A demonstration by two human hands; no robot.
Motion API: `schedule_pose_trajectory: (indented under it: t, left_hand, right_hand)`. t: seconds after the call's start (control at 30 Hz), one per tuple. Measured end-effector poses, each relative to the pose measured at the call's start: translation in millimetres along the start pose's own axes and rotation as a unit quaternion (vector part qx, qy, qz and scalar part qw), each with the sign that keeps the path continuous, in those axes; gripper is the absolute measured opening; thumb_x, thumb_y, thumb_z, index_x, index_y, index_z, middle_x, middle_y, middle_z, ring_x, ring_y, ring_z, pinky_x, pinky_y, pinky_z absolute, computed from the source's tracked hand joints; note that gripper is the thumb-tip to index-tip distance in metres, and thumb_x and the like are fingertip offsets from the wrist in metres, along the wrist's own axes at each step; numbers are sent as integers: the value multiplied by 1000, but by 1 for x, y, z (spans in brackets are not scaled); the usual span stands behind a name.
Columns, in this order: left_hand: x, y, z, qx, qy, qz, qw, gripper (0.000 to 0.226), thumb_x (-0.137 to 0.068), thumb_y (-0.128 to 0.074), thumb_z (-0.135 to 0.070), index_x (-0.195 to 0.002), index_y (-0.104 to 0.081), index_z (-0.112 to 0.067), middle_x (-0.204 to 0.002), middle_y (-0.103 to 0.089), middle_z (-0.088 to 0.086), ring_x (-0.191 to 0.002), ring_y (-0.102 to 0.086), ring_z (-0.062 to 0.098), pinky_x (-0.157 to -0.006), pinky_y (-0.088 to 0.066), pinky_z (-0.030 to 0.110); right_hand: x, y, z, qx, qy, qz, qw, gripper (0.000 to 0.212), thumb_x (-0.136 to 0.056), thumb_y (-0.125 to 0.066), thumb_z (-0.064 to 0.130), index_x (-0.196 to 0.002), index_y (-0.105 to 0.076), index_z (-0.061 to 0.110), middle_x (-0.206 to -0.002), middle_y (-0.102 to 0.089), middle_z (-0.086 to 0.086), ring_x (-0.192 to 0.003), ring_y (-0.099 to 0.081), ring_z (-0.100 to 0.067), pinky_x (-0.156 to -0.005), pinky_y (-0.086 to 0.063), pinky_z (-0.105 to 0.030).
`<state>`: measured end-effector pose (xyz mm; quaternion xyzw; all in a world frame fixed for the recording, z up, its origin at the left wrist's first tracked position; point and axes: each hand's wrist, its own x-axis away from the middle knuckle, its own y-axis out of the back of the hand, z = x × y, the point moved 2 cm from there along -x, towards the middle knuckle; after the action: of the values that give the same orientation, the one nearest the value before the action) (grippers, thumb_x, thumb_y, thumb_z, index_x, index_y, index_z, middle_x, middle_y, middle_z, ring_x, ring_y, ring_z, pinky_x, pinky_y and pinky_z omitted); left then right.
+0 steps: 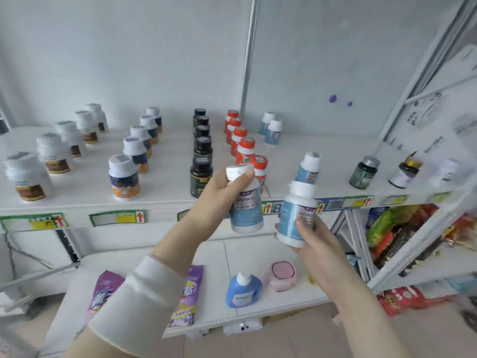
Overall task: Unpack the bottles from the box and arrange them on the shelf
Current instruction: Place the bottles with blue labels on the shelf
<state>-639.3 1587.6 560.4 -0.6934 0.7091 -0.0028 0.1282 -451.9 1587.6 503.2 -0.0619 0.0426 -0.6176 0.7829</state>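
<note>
My left hand (218, 192) grips a light-blue bottle with a white cap (246, 210) near its top, in front of the shelf's front edge. My right hand (313, 237) holds a second light-blue bottle (294, 218) from below, just to the right. On the white shelf (170, 161) stand rows of bottles: white-capped ones (54, 156), blue-and-orange ones (124, 180), black ones (202, 151), red-capped ones (245, 148). Two light-blue bottles (272, 127) stand at the back and one more (308, 167) near the front. The box is not in view.
A green bottle (364, 171) and a dark gold-capped bottle (405, 171) stand at the shelf's right. The lower shelf (247, 257) holds purple packets, a blue bottle (242, 289) and a pink tub (282, 276). A white rack (423, 236) with snack packets stands on the right.
</note>
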Motion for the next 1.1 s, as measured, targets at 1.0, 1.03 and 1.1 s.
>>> schedule_pose_trajectory:
  t: [1.0,1.03,1.1]
  left_hand:
    - [-342,-70,37,-511,44,-17,858,30,-78,-73,-36,-92,-55,-16,-76,-53,-5,-65,-47,9,-58,-36,17]
    - [-344,-69,39,-517,45,-14,855,32,-78,-73,-37,-94,-55,-16,-76,-53,-6,-65,-47,7,-57,-36,15]
    - [-346,-69,43,-520,51,-11,853,33,-79,-72,-37,-99,-54,-18,-79,-53,-10,-66,-48,2,-57,-36,13]
  right_hand:
    - [-296,137,49,169,57,95,979,43,-72,-76,5,-99,-51,26,-99,-61,6,-79,-61,-6,-62,-50,-12]
    - [-297,135,45,180,57,96,977,44,-71,-77,5,-96,-51,28,-98,-61,8,-80,-62,-8,-66,-51,-13]
    - [-300,131,35,193,52,97,975,48,-67,-80,5,-92,-50,32,-99,-63,10,-88,-64,-16,-76,-53,-24]
